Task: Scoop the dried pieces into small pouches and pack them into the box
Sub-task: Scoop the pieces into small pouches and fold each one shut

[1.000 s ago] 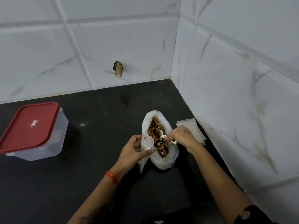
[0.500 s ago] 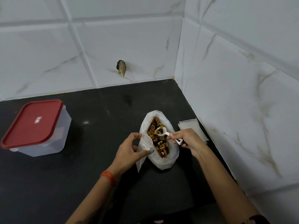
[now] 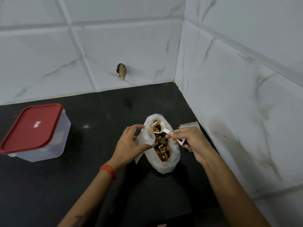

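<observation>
holding the small pouch [image 3: 145, 136] open with my left hand [image 3: 129, 145], thumb and fingers pinching its rim so the mouth faces up and to the right, just beside the big bag [image 3: 164, 164] of dried pieces [image 3: 161, 149]. my right hand [image 3: 191, 141] pinches the handle of the white scoop [image 3: 157, 127], whose bowl is loaded with a few pieces and hangs over the far end of the bag. the pouch mouth lies directly left of the bowl, nearly touching it, and the scoop's long axis runs from my right hand up and leftward toward that mouth, so i judge the coming move to be a short tip to the left over the rim. i can't quite tell whether the bowl already overlaps the pouch edge.

all this sits on the black counter [image 3: 82, 169], toward its right edge near the tiled corner. a few spare pouches [image 3: 188, 126] lie flat against the right wall, partly behind my right hand. the box [image 3: 49, 145] with its red lid [image 3: 31, 126] on stands well apart at the counter's left edge, nearer my left arm. an orange band [image 3: 109, 170] is on my left wrist.
</observation>
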The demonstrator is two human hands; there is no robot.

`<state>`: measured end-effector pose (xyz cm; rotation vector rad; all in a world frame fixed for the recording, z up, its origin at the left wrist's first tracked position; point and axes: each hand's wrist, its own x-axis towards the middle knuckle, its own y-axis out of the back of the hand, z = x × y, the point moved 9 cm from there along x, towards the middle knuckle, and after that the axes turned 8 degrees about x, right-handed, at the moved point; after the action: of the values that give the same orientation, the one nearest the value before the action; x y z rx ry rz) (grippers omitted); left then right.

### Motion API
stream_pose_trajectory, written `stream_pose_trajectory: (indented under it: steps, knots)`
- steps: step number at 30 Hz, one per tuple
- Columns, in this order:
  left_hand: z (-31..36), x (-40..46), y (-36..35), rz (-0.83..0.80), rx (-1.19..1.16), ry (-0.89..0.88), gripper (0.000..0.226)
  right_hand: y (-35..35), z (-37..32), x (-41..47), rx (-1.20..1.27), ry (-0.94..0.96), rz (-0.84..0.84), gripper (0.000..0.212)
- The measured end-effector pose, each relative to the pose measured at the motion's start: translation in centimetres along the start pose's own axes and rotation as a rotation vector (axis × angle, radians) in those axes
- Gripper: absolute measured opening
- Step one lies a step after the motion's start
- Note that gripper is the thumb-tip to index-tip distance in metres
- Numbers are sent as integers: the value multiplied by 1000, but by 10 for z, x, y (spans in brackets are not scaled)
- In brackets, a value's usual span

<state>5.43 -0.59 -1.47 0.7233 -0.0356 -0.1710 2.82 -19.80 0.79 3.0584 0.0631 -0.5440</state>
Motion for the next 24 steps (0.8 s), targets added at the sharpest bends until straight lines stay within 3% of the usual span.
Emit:
stream_pose_trajectory:
  steps: [3, 10, 12, 14, 24]
  knots:
    - [5, 2, -1, -18, -20, -18, 63, -10, -9, -2, -142, 95, 18, 8]
    - [14, -1, -3, -16, -114, -41, 50, -34, -39, -17, -979, 603, 96, 16]
    - [16, -2, -5, -24, -123, -41, 50, -37, -48, -24, -1120, 749, 164, 11]
    - [17, -2, -5, -30, -134, -42, 50, -37, -53, -30, -1165, 844, 210, 3]
    - [21, -3, -6, -41, -210, -36, 56, -21, -63, -47, -994, 1077, 379, 9]
